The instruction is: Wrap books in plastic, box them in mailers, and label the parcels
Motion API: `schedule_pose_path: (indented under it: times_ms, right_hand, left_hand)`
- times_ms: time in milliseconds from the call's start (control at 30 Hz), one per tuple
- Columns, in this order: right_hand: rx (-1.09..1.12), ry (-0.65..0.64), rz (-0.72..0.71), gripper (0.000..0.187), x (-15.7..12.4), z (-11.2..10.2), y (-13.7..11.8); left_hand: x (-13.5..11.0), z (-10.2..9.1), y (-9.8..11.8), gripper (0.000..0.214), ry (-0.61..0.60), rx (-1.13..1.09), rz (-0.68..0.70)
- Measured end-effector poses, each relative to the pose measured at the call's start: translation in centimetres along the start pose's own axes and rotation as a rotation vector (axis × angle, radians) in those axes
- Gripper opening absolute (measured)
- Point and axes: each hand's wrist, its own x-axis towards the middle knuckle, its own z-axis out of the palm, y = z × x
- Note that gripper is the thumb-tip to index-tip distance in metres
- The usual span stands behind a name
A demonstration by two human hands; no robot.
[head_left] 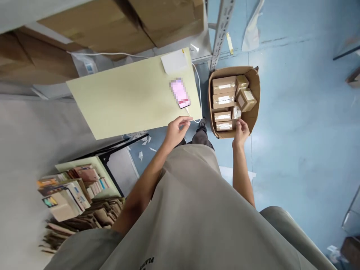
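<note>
the left hand (176, 132) is loose, finger and thumb a bit apart, near the cord (200, 93) by the worktop (126, 97). the right hand (241, 134) reaches over the box (255, 116), fingertips close together by the white packet (236, 112) inside; can't tell if its grip holds anything.

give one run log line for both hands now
left hand: near white cable, at edge of table | right hand: at carton of small boxes, grip unclear | phone: on table

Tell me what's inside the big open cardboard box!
Small brown boxes with white labels sit inside the big box. Their contents and the bottom under them are hidden.
</note>
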Motion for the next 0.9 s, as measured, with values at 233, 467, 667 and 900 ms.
schedule_pose_path:
  times_ms: [233, 467, 667, 900]
  right_hand:
    - [0.089, -0.335, -0.196, 0.043, -7.0, 9.6, -7.7]
    - [0.005, -0.748, -0.391, 0.039, -22.7, 21.9, -14.1]
    - [-0.094, -1.134, -0.524, 0.043, -36.4, 30.8, -15.5]
    - [-0.264, -1.501, -0.648, 0.041, -47.6, 38.6, -16.1]
  left_hand:
    - [-7.5, -8.1, -3.7, 0.028, 0.318, -0.213, 0.111]
    - [-17.4, -18.9, -10.8, 0.025, 0.708, -0.400, 0.085]
    - [-26.0, -26.6, -17.4, 0.023, 1.046, -0.494, 0.062]
    - [-33.5, -31.4, -22.3, 0.028, 1.397, -0.609, 0.002]
